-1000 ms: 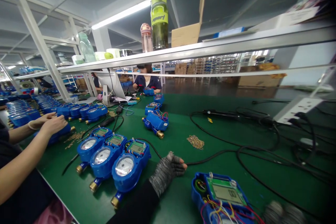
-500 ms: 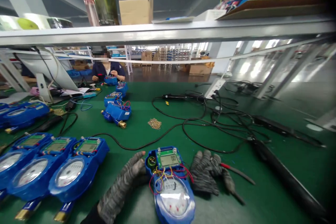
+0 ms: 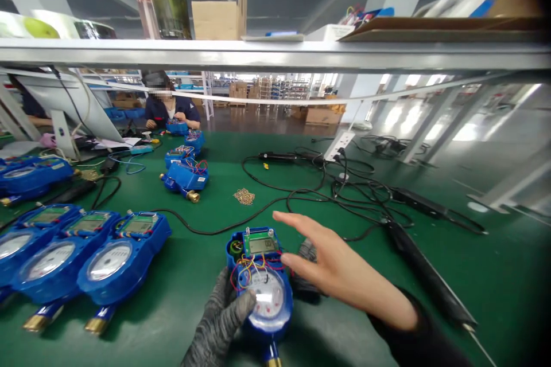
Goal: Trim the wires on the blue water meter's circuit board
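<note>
A blue water meter [image 3: 279, 292] stands before me with its housing uncovered, showing a green circuit board with a small display [image 3: 263, 245]. Loose coloured wires [image 3: 246, 270] spill over the top of its dial. My left hand [image 3: 224, 312], in a grey knitted glove, grips the meter's lower left side, thumb on the dial's edge. Bare, my right hand [image 3: 329, 258] hovers at the meter's upper right with fingers stretched out and nothing in them. Partly hidden beneath it, a grey glove [image 3: 306, 287] lies on the table. The pliers seen earlier are covered by my right arm.
Several finished-looking blue meters [image 3: 109, 261] stand in a row at left. Further back are a pile of small brass screws [image 3: 244, 196], more meters [image 3: 187, 178], black cables [image 3: 357, 189], a power strip [image 3: 340, 145] and a black electric screwdriver [image 3: 426, 272]. A shelf [image 3: 275, 56] crosses above; a co-worker [image 3: 170, 109] sits opposite.
My left hand has moved from beside the meter onto its body and dial edge. My bare right hand has come in from the right over the glove. The view has shifted slightly.
</note>
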`<state>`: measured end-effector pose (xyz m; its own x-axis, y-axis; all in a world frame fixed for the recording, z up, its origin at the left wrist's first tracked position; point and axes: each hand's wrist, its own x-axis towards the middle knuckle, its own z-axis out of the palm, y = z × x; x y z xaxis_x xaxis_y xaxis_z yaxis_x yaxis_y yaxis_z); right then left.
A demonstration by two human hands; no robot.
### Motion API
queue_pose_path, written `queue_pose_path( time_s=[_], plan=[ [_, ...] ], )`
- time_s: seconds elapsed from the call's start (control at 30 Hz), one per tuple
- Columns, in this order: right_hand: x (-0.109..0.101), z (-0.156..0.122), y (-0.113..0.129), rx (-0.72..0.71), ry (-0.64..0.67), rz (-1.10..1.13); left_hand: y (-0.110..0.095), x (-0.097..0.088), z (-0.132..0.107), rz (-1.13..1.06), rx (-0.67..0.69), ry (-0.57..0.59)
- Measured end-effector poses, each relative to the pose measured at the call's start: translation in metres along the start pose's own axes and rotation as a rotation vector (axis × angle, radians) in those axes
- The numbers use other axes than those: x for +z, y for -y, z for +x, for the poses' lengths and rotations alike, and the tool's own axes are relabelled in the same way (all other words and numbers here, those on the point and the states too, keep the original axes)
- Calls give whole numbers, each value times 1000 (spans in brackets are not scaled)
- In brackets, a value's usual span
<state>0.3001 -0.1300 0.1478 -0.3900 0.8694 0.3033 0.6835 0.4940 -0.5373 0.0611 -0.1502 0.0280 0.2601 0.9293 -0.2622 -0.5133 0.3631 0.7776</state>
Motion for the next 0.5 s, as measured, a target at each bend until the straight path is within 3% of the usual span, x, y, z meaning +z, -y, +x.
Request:
queue_pose_path(
  time_s=[0.1,0.2,0.37,0.5],
  plan=[
    [18,50,-3,-22,280,-49,-13,14,-9,10,-30,77],
    [23,71,-9,-57,422,-47,-28,25,-12,-20,-76,159],
    [4,75,-18,-65,491,-26,-33,37,-9,-103,-134,203],
    [-21,35,-32,21,346,-114,-20,26,-4,-71,-173,188]
  ],
)
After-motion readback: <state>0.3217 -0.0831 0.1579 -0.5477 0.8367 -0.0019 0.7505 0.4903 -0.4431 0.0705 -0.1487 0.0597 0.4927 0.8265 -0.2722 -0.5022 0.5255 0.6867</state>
